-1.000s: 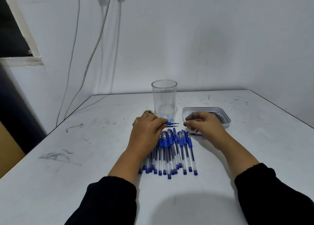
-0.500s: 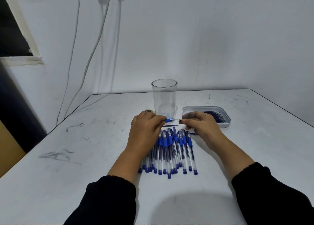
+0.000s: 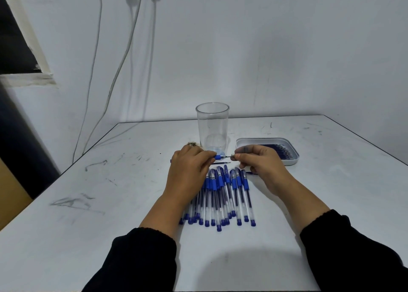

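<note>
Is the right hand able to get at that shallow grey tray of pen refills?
Probably yes: the shallow grey tray lies just beside the right hand, with nothing between them, though its fingers are busy pinching a small pen part.

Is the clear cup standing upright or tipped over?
Upright: the clear cup stands on its base on the table, rim up, behind the pen.

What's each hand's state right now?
Left hand: closed, holding a blue pen near its grip end.
Right hand: closed, pinching a small part at that pen's tip; too small to identify.
</note>
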Available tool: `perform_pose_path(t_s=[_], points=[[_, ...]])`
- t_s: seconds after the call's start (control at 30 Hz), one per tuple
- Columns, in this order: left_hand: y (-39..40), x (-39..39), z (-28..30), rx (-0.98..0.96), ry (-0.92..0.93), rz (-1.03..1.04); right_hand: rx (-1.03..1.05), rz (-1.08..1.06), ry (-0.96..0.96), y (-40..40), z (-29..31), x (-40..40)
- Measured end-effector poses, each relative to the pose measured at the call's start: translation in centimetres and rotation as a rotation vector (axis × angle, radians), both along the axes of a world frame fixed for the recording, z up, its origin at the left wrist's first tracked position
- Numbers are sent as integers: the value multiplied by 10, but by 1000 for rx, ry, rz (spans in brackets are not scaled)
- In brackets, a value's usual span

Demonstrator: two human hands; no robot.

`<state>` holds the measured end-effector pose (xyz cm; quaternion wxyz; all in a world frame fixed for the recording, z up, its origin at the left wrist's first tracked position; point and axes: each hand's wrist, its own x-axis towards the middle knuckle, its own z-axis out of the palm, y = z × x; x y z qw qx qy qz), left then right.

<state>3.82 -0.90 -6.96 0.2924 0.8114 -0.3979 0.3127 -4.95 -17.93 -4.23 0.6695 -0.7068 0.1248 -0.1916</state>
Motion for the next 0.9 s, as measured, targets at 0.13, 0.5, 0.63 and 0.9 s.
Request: perform_pose_path(t_s=[0.13,0.5,0.63,0.9], points=[[-2,-1,-1,-4,-9,-26,-18,23,-7,3,-1,-1],[-4,-2,0,2,-41,-55,-86,25,24,9,-6,2],[-4,-2,0,-11,-52,-54,-87,33,31,10,-2,1],[-3,-3,1,-9,-40,-56,-163,66,30,11,-3,-1]])
